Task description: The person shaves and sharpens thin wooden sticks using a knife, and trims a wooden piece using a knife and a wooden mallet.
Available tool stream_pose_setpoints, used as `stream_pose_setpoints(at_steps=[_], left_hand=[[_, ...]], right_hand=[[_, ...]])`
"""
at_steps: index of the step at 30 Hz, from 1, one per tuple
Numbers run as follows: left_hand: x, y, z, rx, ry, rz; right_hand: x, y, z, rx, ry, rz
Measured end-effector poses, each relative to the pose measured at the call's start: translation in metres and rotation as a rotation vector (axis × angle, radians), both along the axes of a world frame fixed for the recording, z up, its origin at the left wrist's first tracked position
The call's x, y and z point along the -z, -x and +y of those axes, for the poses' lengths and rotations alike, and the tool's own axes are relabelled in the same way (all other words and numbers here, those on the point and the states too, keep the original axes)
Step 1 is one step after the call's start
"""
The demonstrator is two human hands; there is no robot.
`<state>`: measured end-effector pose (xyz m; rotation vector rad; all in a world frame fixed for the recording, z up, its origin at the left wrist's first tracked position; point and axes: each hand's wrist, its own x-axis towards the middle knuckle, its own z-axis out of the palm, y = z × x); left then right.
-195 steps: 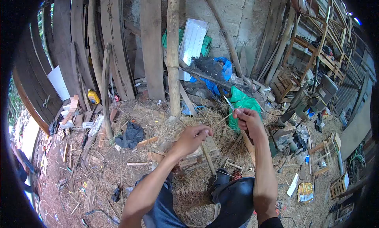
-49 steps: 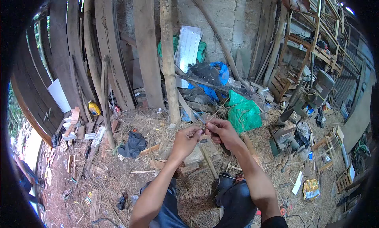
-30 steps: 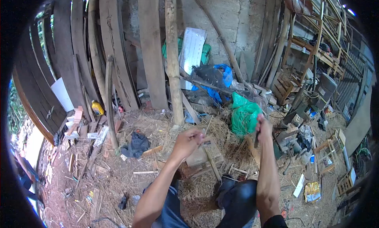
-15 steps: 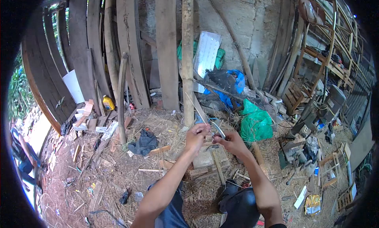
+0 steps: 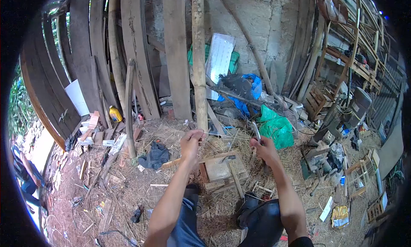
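My left hand (image 5: pixel 191 145) is closed, pinching one end of a thin pale strip (image 5: pixel 229 136), perhaps split bamboo or cane. The strip runs nearly level across to my right hand (image 5: pixel 265 149). That hand is wrapped round the handle of a knife (image 5: pixel 256 131), whose narrow bright blade points up and slightly left. The strip's far end meets the knife near my right fingers; whether they also grip it, I cannot tell. Below and between my hands, a low wooden block (image 5: pixel 217 169) rests on the straw-strewn ground.
A wooden post (image 5: pixel 199 67) rises just beyond my hands. A green plastic bag (image 5: pixel 276 129) lies to the right and a dark cloth (image 5: pixel 155 155) to the left. A yellow bottle (image 5: pixel 115 114) stands by the planks. Another person (image 5: pixel 28 170) is at the far left edge.
My hands have moved apart, left hand leftward and right hand rightward with the knife. The strip, slanting upward before, now spans between them. The knife blade has turned more upright.
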<state>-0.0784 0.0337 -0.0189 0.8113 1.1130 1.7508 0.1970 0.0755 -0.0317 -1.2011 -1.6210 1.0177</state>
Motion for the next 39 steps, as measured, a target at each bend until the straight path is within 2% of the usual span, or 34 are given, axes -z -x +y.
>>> stream_pose_setpoints(at_steps=[3,4,6,8,9,11,14,15,17,20,21,23,25,26,28,29,31,35,38,39], left_hand=[[-0.007,0.002,-0.006,0.102,0.123,0.112],[-0.005,0.002,-0.005,0.192,0.130,0.152],[-0.004,0.000,-0.006,0.292,0.135,0.190],[-0.005,-0.005,-0.010,0.502,0.130,0.383],[-0.002,-0.007,-0.009,0.509,0.131,0.380],[0.007,-0.011,-0.007,0.652,0.026,0.696],[0.014,-0.025,-0.008,0.661,-0.102,0.816],[0.012,-0.031,-0.010,0.663,-0.102,0.816],[0.007,-0.044,-0.014,0.684,0.057,0.484],[-0.008,-0.053,-0.015,0.694,0.182,0.452],[-0.007,-0.057,-0.015,0.693,0.182,0.451],[-0.003,-0.063,-0.015,0.451,-0.004,0.442],[0.004,-0.064,-0.010,0.392,-0.037,0.464],[0.007,-0.064,-0.008,0.335,-0.071,0.487],[0.002,-0.064,-0.010,0.328,-0.038,0.486],[0.000,-0.063,-0.011,0.325,-0.006,0.484],[0.000,-0.061,-0.011,0.325,-0.031,0.459],[-0.006,-0.063,-0.016,0.351,-0.080,0.446],[0.000,-0.059,-0.016,0.382,-0.087,0.398],[0.004,-0.058,-0.016,0.385,-0.086,0.399]], right_hand=[[-0.007,-0.010,0.001,-0.059,0.279,0.485],[-0.009,-0.011,0.001,-0.051,0.273,0.483],[-0.011,-0.010,0.002,0.028,0.191,0.684],[-0.006,-0.018,0.007,0.057,0.163,0.655],[-0.008,-0.021,0.006,0.051,0.130,0.656],[-0.011,-0.022,0.005,0.046,0.097,0.658],[-0.015,-0.019,0.003,0.029,0.024,0.663],[-0.017,-0.017,0.003,0.052,0.004,0.647],[-0.017,-0.011,0.003,0.073,-0.016,0.633],[-0.016,0.002,0.004,0.105,-0.035,0.482],[-0.016,0.007,0.003,0.105,-0.020,0.572],[-0.015,0.011,0.003,0.104,-0.003,0.665],[-0.010,0.013,0.003,0.024,0.027,0.819],[-0.008,0.013,0.004,0.022,0.029,0.819],[-0.010,0.015,0.003,-0.138,0.103,0.580],[-0.009,0.017,0.002,-0.141,0.105,0.580],[-0.018,0.030,-0.012,-0.169,0.013,0.327],[-0.023,0.048,-0.029,-0.350,0.153,0.344],[-0.020,0.047,-0.024,-0.379,0.272,0.486],[-0.023,0.048,-0.026,-0.309,0.289,0.531]])
